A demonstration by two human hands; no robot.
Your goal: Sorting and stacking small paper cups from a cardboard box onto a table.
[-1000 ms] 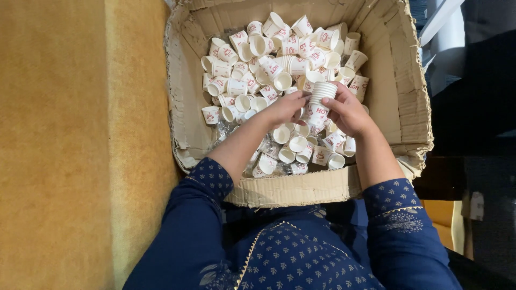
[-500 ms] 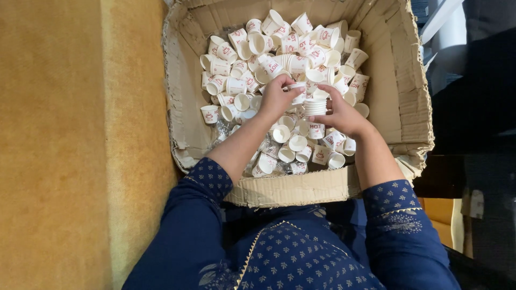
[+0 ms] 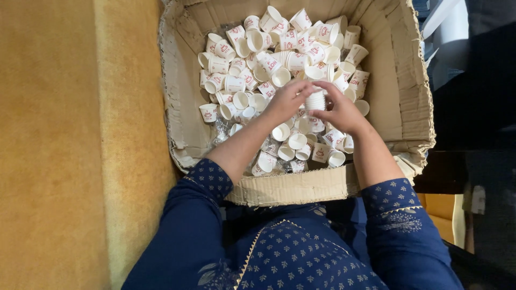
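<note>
Stack of nested paper cups (image 3: 315,100) being held upright above loose cups (image 3: 279,59), near middle of cardboard box (image 3: 408,96). Stack being gripped by right hand (image 3: 344,111); left hand (image 3: 286,99) being pressed against stack's top, fingers closed there. Compared with second earlier, stack being seen raised from slanted to upright, hands drawn closer together: judged, another cup being seated. Blue sleeves (image 3: 204,182) being rested at box's near wall.

One head-worn view only, looking steeply down from above the person's lap. Cardboard box (image 3: 400,102) fills upper centre of frame, close range. Blue sleeves (image 3: 188,236) enter from the bottom edge. Yellow surface (image 3: 59,145) takes the left third; dark area right.
</note>
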